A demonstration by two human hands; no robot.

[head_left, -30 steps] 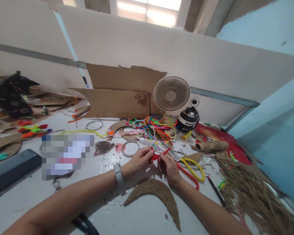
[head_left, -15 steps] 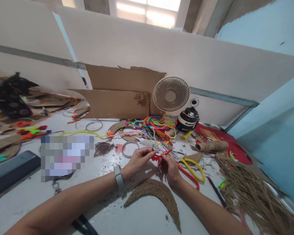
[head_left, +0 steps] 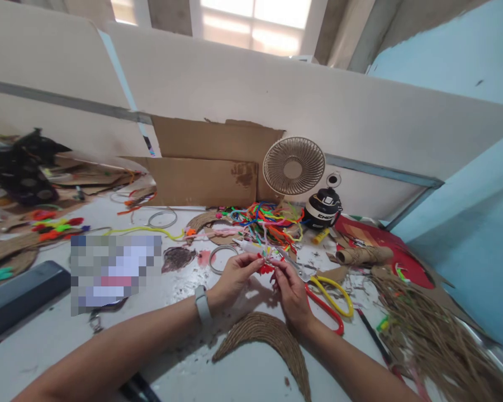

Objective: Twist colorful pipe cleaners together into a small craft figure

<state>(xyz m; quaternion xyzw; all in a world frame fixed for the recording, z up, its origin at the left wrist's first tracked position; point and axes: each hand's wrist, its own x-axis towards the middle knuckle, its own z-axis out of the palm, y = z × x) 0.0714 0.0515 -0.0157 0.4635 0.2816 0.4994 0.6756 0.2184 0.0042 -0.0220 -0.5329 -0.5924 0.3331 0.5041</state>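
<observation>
Fingertips of my left hand [head_left: 240, 274] pinch a small piece of red pipe cleaner [head_left: 266, 268], bent into loops. My right hand [head_left: 290, 283] closes on the same piece from the other side, so the fingers nearly meet. Below them on the table lies a crescent wrapped in brown twine [head_left: 263, 324]. Scissors with one yellow and one red handle [head_left: 333, 295] rest just beyond my right hand, blades pointing away. A metal ring [head_left: 216, 260] lies past my left hand.
A tangle of coloured pipe cleaners [head_left: 268, 219] lies before a fan [head_left: 294, 166] and a black bottle [head_left: 323, 209]. Loose brown twine [head_left: 440, 335] covers the right side, near a cardboard tube [head_left: 364, 255]. A dark grey case [head_left: 23, 296] sits at left.
The right fingers have shifted round the red pipe cleaner, and its raised end on the right now shows less. The whole view has dropped slightly in the frame.
</observation>
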